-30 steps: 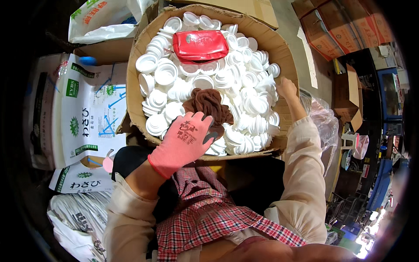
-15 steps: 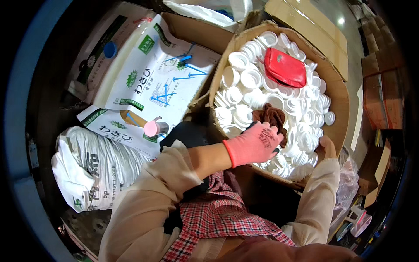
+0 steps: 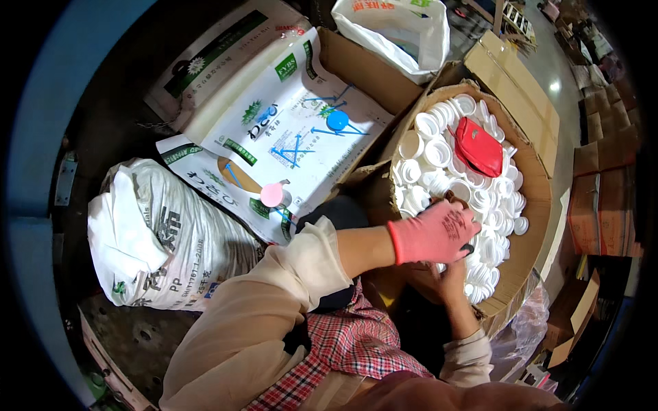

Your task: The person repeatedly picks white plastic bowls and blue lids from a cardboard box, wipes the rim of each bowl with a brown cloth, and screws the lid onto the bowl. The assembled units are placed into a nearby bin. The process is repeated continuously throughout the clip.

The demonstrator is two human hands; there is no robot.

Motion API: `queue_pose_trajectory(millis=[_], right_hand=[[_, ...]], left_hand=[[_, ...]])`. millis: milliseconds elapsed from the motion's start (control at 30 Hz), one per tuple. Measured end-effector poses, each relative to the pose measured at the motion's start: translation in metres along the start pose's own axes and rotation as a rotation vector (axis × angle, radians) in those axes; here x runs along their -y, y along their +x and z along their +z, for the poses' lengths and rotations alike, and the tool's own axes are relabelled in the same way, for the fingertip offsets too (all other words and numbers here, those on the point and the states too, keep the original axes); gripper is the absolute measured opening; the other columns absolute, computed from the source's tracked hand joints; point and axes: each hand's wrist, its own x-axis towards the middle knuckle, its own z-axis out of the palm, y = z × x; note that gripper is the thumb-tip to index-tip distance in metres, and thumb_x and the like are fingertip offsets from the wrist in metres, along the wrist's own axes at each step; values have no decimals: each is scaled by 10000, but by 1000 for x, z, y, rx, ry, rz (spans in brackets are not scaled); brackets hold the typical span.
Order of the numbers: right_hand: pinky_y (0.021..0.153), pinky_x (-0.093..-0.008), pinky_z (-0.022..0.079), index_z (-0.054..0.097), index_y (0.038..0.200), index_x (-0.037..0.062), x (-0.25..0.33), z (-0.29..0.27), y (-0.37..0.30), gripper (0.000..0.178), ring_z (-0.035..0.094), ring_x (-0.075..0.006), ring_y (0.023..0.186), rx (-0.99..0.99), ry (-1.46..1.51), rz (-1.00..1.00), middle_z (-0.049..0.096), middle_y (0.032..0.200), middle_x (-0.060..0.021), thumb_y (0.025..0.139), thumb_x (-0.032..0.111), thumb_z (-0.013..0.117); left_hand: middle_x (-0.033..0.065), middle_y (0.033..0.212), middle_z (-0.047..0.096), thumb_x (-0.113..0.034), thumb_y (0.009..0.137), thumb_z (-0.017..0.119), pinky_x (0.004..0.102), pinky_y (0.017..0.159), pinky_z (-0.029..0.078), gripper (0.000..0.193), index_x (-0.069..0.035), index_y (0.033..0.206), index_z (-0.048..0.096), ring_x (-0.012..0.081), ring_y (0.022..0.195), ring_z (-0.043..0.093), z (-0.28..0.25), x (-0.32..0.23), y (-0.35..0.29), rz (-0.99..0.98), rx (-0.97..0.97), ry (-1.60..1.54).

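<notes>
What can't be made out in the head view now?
Head view:
Grip of the left hand: hidden by its own back.
Most of the brown cloth: covered by that hand.
Fingertips of the right hand: behind the left hand.
Number of white pieces: upper ones bury the rest.
Contents of the red pouch: hidden by its walls.

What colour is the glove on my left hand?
The glove is pink with dark print, clearest in the head view.
</notes>
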Motion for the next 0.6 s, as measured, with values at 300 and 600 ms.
queue_pose_trajectory(millis=[300,600], right_hand=[[760,-406,438,585,1061,12,37,21,14,427,560,-321,867,89,-175,-133,604,957,-134,729,208,768],[667,-391,439,579,979,12,30,22,24,377,577,-311,749,274,-134,-63,593,815,-122,720,206,773]], left_hand=[[175,1238,591,-312,840,634,379,950,451,430,-47,1175,591,304,1131,571,-99,285,-143,-940,-312,-202],[284,1442,341,-534,651,770,467,1075,347,993,-135,1449,333,408,1314,383,78,435,-253,-970,596,263]])
